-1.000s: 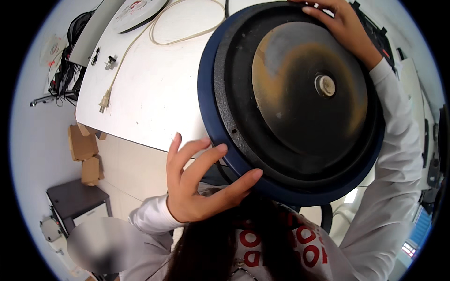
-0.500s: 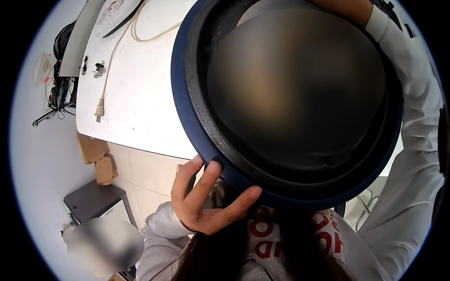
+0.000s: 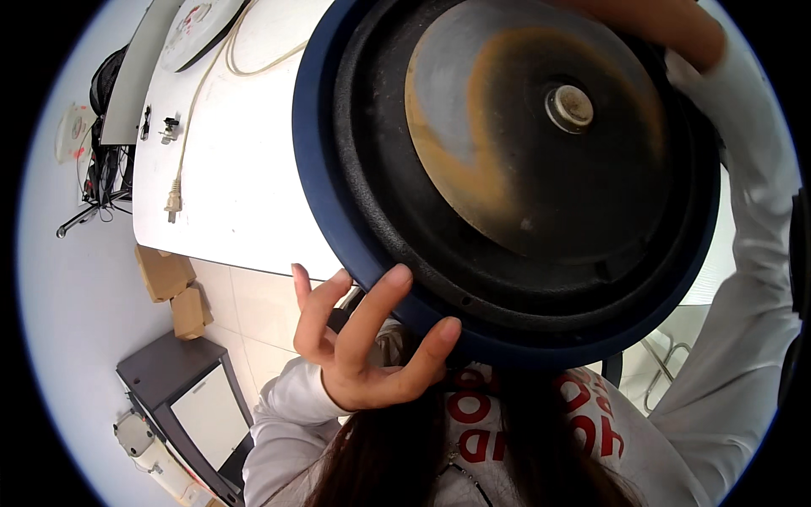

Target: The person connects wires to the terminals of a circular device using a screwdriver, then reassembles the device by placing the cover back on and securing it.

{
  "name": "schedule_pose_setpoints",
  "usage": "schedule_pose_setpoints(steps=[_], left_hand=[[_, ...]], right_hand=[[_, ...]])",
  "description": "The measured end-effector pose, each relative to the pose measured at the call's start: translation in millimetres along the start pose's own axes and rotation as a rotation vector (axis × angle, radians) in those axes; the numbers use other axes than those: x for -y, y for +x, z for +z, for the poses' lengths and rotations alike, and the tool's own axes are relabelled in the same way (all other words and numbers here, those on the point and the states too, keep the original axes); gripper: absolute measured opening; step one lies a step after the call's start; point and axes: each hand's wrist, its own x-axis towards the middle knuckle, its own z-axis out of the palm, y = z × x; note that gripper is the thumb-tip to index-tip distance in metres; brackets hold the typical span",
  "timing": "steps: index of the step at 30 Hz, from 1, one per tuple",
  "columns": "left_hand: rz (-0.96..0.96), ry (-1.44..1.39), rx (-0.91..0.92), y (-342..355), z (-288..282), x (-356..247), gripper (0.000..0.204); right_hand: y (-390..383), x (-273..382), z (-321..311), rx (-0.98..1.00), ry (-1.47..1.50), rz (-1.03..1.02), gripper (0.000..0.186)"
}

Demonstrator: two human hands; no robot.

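A large round appliance, like the base of an electric cooker, has a blue rim point(image 3: 317, 190) and a black inside. It faces me, filling the upper middle of the view. Within it sits a round metal heating plate point(image 3: 439, 118) with brownish discolouring and a raised silver centre button point(image 3: 573, 108). My left hand point(image 3: 363, 346) is at the lower left rim, fingers spread, with the thumb and a fingertip against the blue edge. My right hand point(image 3: 667, 29) reaches over the upper right part of the appliance; it is blurred and its fingers are out of sight.
Behind the appliance stands a white table point(image 3: 253, 194). On it lie a beige power cord with a plug point(image 3: 173, 203), a small metal part point(image 3: 169, 129) and a round white lid-like piece point(image 3: 198, 34). A dark cabinet point(image 3: 173, 367) and cardboard boxes point(image 3: 165, 275) stand at the left.
The appliance and my left hand have shifted slightly left and up. My right hand has moved a little right. The plate and centre button, blurred before, now show clearly.
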Motion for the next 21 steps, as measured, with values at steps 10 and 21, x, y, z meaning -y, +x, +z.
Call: schedule_pose_setpoints(steps=[10,21], left_hand=[[-0.062,-0.04,0.074,9,-8,-5,0.038],[-0.122,-0.112,-0.117,-5,17,-7,0.039]], right_hand=[[-67,176,32,0.125,0.243,0.415,0.041],[-78,203,54,0.01,0.113,0.501,0.057]])
